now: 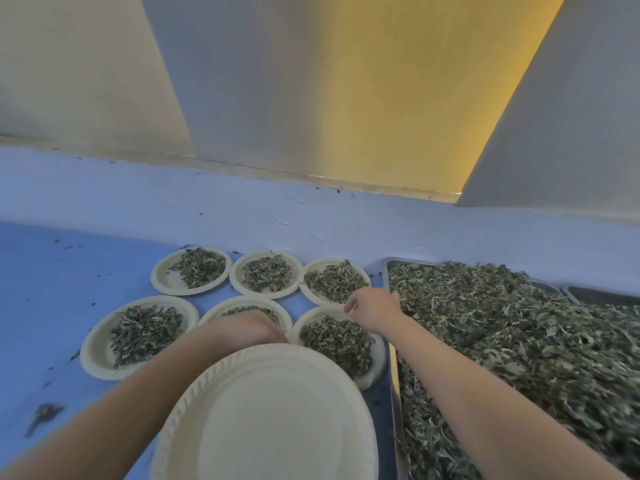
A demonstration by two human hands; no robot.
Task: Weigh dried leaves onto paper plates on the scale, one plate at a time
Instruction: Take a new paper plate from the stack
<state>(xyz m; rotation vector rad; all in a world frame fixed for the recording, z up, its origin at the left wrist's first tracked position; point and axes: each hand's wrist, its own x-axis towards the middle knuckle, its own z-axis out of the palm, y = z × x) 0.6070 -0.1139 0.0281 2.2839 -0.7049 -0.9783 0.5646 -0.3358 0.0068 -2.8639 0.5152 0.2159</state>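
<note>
An empty paper plate (266, 417) fills the near foreground, and no scale shows. My left hand (256, 329) reaches past the plate's far rim, which hides its fingers. Beyond lie several paper plates with dried leaves in two rows. My right hand (372, 308) hovers at the far rim of the near right plate of leaves (341, 342), with curled fingers that seem to pinch that rim. A metal tray (393, 362) on the right is heaped with dried leaves (519, 348).
The plates sit on a blue surface (69, 289) strewn with leaf crumbs. A pale blue ledge and wall run along the back. A second metal tray (602, 294) shows at the far right edge.
</note>
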